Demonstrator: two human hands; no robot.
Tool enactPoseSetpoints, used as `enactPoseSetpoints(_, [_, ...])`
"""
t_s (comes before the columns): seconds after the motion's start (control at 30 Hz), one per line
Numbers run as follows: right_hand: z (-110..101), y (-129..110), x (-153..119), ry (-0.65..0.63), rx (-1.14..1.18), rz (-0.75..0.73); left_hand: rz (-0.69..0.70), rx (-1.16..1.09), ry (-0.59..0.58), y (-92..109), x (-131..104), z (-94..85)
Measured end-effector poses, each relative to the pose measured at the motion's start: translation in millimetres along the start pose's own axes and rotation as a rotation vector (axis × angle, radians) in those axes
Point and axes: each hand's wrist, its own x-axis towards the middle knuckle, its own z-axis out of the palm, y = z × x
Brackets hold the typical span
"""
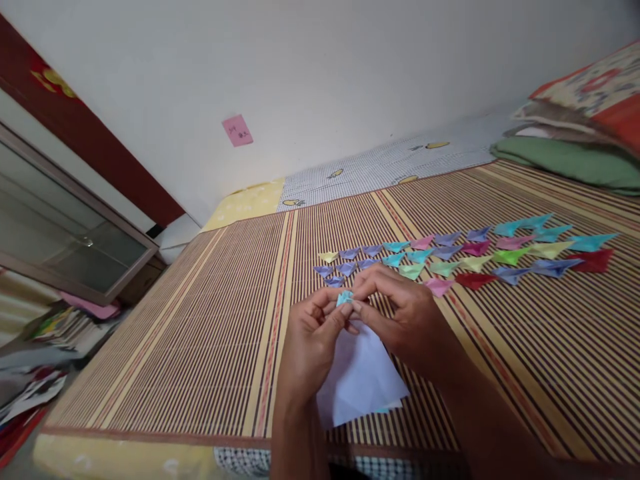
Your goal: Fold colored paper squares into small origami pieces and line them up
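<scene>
A small piece of folded light-blue paper [344, 298] is pinched between my two hands, near the middle of the view. My left hand [313, 330] grips it from the left with thumb and fingers closed. From the right, the thumb and fingertips of my right hand [400, 310] press on its other side. Below them lies a stack of pale paper sheets [363, 380], partly hidden by my left wrist. Beyond my hands, several folded paper pieces [475, 248] in blue, green, pink, red and yellow stand in rows.
A striped bamboo mat [210, 347] covers the bed. Pillows and a green folded cloth [565, 163] are piled at the far right. A white wall with a pink note [237, 131] rises behind. At the left are a glass-doored cabinet [75, 227] and stacked books [63, 330].
</scene>
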Motion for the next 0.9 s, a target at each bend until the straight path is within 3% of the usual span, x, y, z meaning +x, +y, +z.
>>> enactPoseSetpoints(0.17, [-0.1, 0.1, 0.2, 0.007, 0.007, 0.030, 0.014, 0.013, 0.020, -5.0, 1.1, 0.2])
enactPoseSetpoints(0.4, [-2.4, 2.5, 1.2, 0.002, 0.109, 0.265, 0.052, 0.025, 0.085, -7.5, 1.7, 5.0])
enactPoseSetpoints(0.6, [-0.8, 1.3, 0.0, 0.028, 0.039, 0.231, 0.108, 0.213, 0.147, -8.7, 0.4, 8.8])
enactPoseSetpoints(0.9, [-1.5, 12.2, 0.0, 0.019, 0.230, 0.245, 0.203, 0.446, 0.184, -5.2, -2.1, 13.4])
